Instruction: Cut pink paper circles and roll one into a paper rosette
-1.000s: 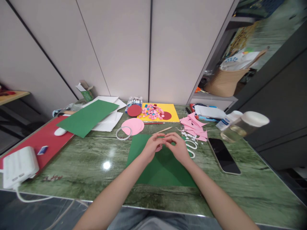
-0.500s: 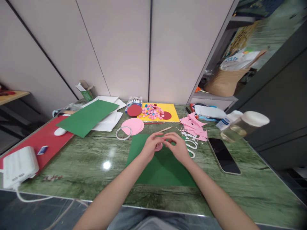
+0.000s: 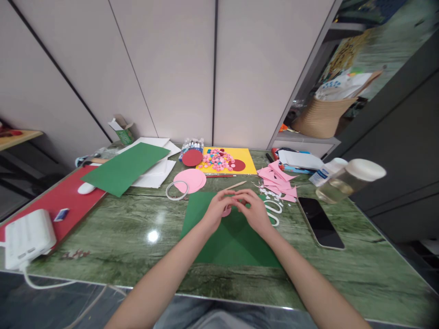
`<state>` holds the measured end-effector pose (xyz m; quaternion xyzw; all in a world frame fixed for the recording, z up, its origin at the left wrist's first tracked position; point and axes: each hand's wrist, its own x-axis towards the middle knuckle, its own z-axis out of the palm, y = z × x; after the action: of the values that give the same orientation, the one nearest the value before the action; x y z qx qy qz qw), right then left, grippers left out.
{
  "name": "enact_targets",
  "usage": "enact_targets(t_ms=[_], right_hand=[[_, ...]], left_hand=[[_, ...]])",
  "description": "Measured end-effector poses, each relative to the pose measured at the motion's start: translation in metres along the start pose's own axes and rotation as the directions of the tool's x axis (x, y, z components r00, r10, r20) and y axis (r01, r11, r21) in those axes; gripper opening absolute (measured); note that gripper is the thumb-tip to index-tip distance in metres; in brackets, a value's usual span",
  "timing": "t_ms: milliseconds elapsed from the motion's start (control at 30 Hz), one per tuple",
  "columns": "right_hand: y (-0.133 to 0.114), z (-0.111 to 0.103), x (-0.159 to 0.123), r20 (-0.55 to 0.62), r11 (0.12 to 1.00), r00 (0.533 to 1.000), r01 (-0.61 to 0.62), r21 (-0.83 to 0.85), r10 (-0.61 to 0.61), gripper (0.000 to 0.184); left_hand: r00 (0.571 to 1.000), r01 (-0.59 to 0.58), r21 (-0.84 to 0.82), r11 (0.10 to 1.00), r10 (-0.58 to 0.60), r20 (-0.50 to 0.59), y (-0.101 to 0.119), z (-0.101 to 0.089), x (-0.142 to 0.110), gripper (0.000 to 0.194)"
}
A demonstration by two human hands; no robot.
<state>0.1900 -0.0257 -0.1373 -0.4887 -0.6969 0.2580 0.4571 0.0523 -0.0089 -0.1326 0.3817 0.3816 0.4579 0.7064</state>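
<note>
Over a green sheet of paper (image 3: 236, 246) my two hands meet, their fingertips together. My left hand (image 3: 219, 208) has its fingers bent in a pinch around a small pink paper piece (image 3: 226, 211), mostly hidden behind the fingers. Closed too, my right hand (image 3: 252, 208) touches the left fingertips; what lies between its fingers is too small to make out. Just beyond the hands lies a pointed wooden stick (image 3: 236, 185). White curled strips (image 3: 275, 212) rest right of my right hand. Pink paper circles (image 3: 194, 180) and a pale ring (image 3: 177, 191) lie to the left.
Small pink and blue pieces (image 3: 217, 160) are heaped on a yellow sheet (image 3: 245, 157) at the back. Pink scraps (image 3: 277, 180), a phone (image 3: 320, 223) and a lidded jar (image 3: 350, 180) stand or lie right. Left are a red sheet (image 3: 44, 196) and a white power bank (image 3: 29, 237).
My fingertips have drawn slightly closer together, and less of the pink piece shows. The things on the table have stayed in place.
</note>
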Motion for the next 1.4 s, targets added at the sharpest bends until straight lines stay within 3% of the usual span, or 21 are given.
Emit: enact_targets(t_ms=[467,600,833,1133,1400], right_hand=[[-0.0018,0.0006,0.0014,-0.043,1.000,0.999,-0.011,0.018,0.012,0.005],[-0.0047,-0.0012,0.0001,-0.041,0.998,0.999,0.022,-0.053,-0.025,0.006],[-0.0038,-0.0003,-0.0006,-0.014,0.991,0.994,0.104,-0.088,-0.105,0.014],[-0.0020,-0.0022,0.0002,-0.098,0.999,0.995,0.017,-0.037,-0.021,0.003],[-0.0022,0.0000,0.0016,-0.094,1.000,0.996,-0.003,0.031,0.006,0.009]], left_hand=[[1.000,0.022,0.004,1.000,-0.022,0.011,0.0018,0.0044,-0.0020,0.039],[0.999,-0.010,0.013,1.000,0.010,-0.045,0.0016,0.0013,-0.0015,0.038],[1.000,-0.010,0.018,1.000,0.010,-0.027,0.0027,-0.0008,-0.0011,0.036],[1.000,0.015,-0.048,0.999,-0.015,0.001,0.0034,0.0010,-0.0025,0.039],[0.998,0.028,-0.013,1.000,-0.027,0.062,0.0007,0.0024,-0.0011,0.039]])
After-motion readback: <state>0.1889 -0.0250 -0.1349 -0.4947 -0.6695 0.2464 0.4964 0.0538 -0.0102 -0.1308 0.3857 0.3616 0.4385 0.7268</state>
